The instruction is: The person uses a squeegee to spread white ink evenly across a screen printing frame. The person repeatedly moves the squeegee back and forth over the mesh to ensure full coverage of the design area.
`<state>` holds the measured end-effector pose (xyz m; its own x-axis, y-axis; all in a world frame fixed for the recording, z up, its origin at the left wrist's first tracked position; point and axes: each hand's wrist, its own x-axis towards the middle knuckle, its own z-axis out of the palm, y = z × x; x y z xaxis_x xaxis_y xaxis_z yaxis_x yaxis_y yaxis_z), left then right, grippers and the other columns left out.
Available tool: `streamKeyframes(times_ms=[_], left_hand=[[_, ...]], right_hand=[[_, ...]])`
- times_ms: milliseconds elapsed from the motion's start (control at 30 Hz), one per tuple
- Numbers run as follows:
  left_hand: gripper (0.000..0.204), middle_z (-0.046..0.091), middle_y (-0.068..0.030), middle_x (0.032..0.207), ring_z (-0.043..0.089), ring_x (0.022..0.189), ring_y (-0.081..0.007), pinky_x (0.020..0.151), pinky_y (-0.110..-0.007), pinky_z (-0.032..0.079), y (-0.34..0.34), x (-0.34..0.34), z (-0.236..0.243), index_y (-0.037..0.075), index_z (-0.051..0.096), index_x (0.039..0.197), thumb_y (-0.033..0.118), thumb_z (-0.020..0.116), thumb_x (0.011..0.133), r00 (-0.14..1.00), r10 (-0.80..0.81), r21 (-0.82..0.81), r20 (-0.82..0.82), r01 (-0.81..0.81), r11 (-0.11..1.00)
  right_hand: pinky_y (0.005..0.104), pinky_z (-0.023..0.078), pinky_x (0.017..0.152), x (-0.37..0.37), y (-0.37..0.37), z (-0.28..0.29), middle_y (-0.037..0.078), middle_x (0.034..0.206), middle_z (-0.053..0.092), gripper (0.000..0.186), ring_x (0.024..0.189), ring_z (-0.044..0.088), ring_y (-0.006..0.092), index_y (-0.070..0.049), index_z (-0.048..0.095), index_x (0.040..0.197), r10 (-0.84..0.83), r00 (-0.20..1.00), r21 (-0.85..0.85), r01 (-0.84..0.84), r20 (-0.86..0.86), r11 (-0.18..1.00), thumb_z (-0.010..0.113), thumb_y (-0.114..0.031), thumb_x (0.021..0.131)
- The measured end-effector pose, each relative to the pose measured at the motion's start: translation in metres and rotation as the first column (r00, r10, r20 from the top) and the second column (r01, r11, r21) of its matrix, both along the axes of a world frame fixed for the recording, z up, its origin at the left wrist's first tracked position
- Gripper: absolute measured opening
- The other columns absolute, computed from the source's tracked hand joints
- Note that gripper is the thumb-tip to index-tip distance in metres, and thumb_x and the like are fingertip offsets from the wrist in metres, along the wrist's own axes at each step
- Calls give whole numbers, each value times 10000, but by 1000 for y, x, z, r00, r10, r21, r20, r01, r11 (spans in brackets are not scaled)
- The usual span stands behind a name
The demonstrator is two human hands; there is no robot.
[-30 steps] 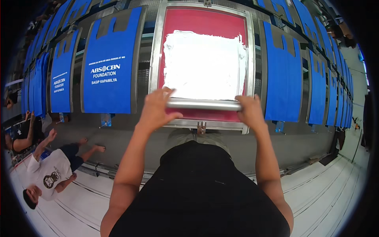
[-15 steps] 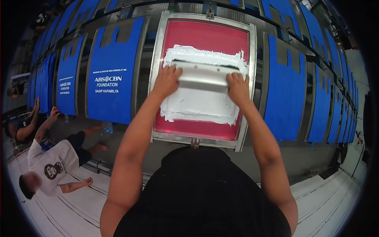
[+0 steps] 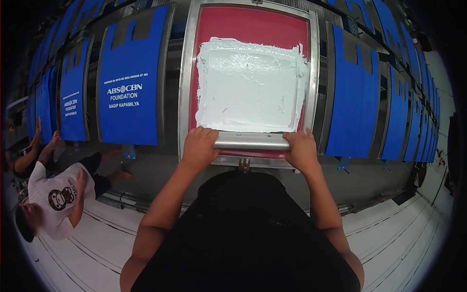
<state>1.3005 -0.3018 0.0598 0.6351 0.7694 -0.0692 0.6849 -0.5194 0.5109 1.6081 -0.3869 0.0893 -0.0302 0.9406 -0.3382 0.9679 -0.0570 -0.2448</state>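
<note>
A silver squeegee lies across the near end of a screen printing frame. My left hand is closed round its left end, and my right hand grips the right end. Beyond the squeegee, thick white ink covers most of the red mesh, with ragged edges along its sides. A strip of red mesh shows under the squeegee at the near end. The squeegee's blade is hidden beneath its holder.
Blue bag panels lie on boards in rows to both sides; the panel at left bears white print, the panel at right is plain. A metal clamp sits at the frame's near edge. A co-worker in a white shirt stands at left.
Both hands have drawn the squeegee from the far part of the ink toward me, to the frame's near end. The ink behind it now lies in a broad sheet.
</note>
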Motion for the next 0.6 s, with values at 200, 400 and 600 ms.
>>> streamKeyframes(times_ms=[200,400,600], left_hand=[[377,655,-118,916,604,867,-325,780,-433,457,6,1,-34,47,640,925,27,703,554,994,51,185,94,-68,980],[314,688,-165,875,654,851,-359,764,-442,514,199,69,-8,92,719,969,146,767,663,986,129,124,-102,-116,985],[355,681,-144,967,644,937,-328,788,-445,507,111,30,16,124,713,1030,185,788,689,960,47,-70,-277,-69,995]], right_hand=[[608,277,1104,4,-15,-46,46,1007,683,477,979,612,255,-120,654,1004,0,1000,209,0,2,978,677,23,550],[555,377,968,59,189,-22,87,840,705,341,880,666,271,-160,688,1008,-8,981,186,-29,194,982,660,-103,674],[542,334,1045,29,97,10,93,852,698,314,908,656,279,-154,685,1023,37,992,-34,-33,117,999,631,-88,721]])
